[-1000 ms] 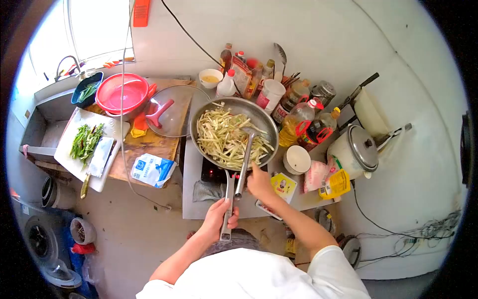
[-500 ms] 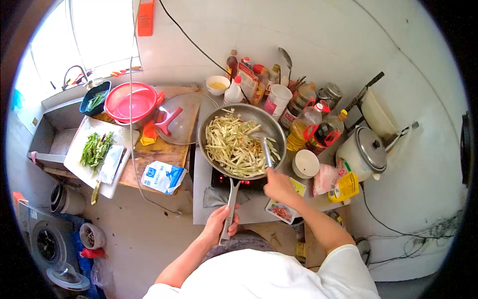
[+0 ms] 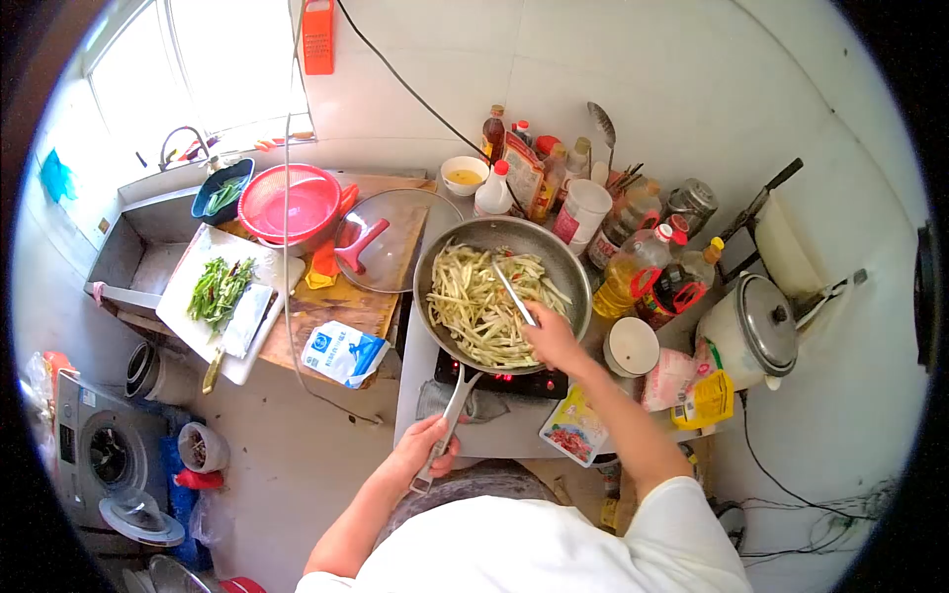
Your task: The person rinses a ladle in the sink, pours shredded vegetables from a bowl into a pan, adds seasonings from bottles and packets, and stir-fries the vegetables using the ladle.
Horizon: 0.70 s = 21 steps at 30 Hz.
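Spatula (image 3: 511, 289) swung toward pan (image 3: 565, 259) middle, right hand (image 3: 554, 338) clamped on it; left hand (image 3: 425, 450) (well apart) still grips handle (image 3: 458, 401).

Wooden desk (image 3: 371, 321), left of the stove area: on it lie a white cutting board (image 3: 183, 318), a blue-and-white packet (image 3: 342, 353) near the front edge, and a glass lid (image 3: 400, 222) with a red handle. Adjoining gray desk (image 3: 420, 395): an induction cooker (image 3: 544, 384) beneath the frying pan (image 3: 583, 267), a gray cloth (image 3: 484, 407), a white bowl (image 3: 632, 347) and clustered bottles (image 3: 638, 267).
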Each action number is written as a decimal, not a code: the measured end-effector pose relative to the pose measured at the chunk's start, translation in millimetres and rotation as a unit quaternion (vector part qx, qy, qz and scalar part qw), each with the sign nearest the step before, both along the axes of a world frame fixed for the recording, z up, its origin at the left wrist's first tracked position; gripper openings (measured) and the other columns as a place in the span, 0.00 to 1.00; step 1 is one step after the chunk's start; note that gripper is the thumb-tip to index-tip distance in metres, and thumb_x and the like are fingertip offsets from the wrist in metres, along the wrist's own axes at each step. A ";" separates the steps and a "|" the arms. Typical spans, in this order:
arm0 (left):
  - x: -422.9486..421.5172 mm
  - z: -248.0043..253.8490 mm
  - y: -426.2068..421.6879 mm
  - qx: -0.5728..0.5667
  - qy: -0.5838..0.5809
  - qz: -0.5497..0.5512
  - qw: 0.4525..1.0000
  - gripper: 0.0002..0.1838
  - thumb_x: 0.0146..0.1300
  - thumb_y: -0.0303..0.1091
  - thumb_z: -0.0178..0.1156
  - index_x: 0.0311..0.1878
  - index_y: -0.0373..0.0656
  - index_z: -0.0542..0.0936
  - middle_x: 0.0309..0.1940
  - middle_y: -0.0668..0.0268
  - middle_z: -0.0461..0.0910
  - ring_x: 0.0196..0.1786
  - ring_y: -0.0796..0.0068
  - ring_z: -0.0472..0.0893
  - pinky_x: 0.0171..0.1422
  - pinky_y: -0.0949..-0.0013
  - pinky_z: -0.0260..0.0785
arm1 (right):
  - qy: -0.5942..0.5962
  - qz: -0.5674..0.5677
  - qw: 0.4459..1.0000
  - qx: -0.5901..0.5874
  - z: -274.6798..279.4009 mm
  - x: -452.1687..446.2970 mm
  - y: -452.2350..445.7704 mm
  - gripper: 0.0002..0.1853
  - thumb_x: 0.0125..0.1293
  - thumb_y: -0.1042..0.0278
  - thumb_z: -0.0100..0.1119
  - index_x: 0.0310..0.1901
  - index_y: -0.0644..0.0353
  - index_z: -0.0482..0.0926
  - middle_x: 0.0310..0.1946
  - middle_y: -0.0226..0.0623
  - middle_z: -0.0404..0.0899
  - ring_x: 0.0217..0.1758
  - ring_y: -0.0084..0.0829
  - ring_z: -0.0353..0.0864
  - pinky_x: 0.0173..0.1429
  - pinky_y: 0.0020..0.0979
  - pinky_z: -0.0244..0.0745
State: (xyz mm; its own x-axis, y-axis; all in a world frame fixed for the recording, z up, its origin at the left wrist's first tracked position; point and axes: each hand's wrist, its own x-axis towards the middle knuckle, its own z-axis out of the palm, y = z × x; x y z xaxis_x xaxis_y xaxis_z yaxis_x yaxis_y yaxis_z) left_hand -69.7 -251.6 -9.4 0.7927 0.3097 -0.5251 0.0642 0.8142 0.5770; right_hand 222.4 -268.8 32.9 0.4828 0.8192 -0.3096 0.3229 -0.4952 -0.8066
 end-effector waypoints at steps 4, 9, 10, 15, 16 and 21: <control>-5.2 -3.9 6.6 0.015 0.011 0.017 1.000 0.19 0.74 0.40 0.46 0.61 0.41 0.69 0.27 0.61 0.74 0.15 0.80 0.62 0.17 0.74 0.55 | -0.125 0.155 0.980 0.028 36.3 31.4 -48.3 0.25 0.61 0.70 0.57 0.62 0.55 0.71 0.28 0.48 0.78 0.30 0.39 0.80 0.39 0.39 0.74; -6.1 -1.8 8.8 0.016 0.011 0.006 1.000 0.17 0.73 0.40 0.46 0.60 0.43 0.69 0.27 0.62 0.72 0.17 0.79 0.63 0.18 0.77 0.55 | -0.288 0.223 0.931 0.023 88.2 28.6 -125.6 0.25 0.58 0.71 0.59 0.59 0.57 0.74 0.39 0.48 0.81 0.39 0.46 0.81 0.46 0.38 0.75; -5.8 -2.0 8.4 0.013 0.012 0.008 1.000 0.17 0.73 0.41 0.47 0.60 0.43 0.69 0.27 0.62 0.72 0.16 0.79 0.63 0.18 0.76 0.55 | -0.282 0.231 0.931 -0.020 99.2 26.4 -137.1 0.24 0.58 0.71 0.59 0.59 0.57 0.74 0.40 0.48 0.81 0.40 0.46 0.81 0.46 0.38 0.75; -2.1 1.2 7.5 0.021 0.012 0.003 1.000 0.17 0.73 0.41 0.47 0.59 0.43 0.69 0.26 0.62 0.73 0.16 0.79 0.64 0.18 0.76 0.56 | -0.320 0.193 0.927 0.001 44.4 17.2 -136.1 0.24 0.58 0.73 0.58 0.58 0.58 0.75 0.40 0.48 0.81 0.39 0.45 0.81 0.45 0.38 0.75; -1.5 1.0 8.4 0.019 0.012 0.003 1.000 0.17 0.73 0.41 0.47 0.59 0.43 0.69 0.26 0.62 0.73 0.16 0.79 0.64 0.18 0.76 0.56 | -0.341 0.187 0.921 0.002 23.0 18.1 -124.1 0.24 0.57 0.73 0.58 0.58 0.58 0.75 0.40 0.48 0.81 0.38 0.45 0.81 0.44 0.38 0.75; -1.7 8.3 9.2 0.026 0.029 0.000 0.999 0.17 0.73 0.41 0.47 0.59 0.44 0.70 0.26 0.64 0.73 0.16 0.81 0.63 0.18 0.75 0.57 | -0.243 0.159 0.954 0.070 33.9 35.6 -91.8 0.24 0.58 0.73 0.57 0.59 0.60 0.73 0.38 0.52 0.80 0.38 0.46 0.81 0.44 0.39 0.75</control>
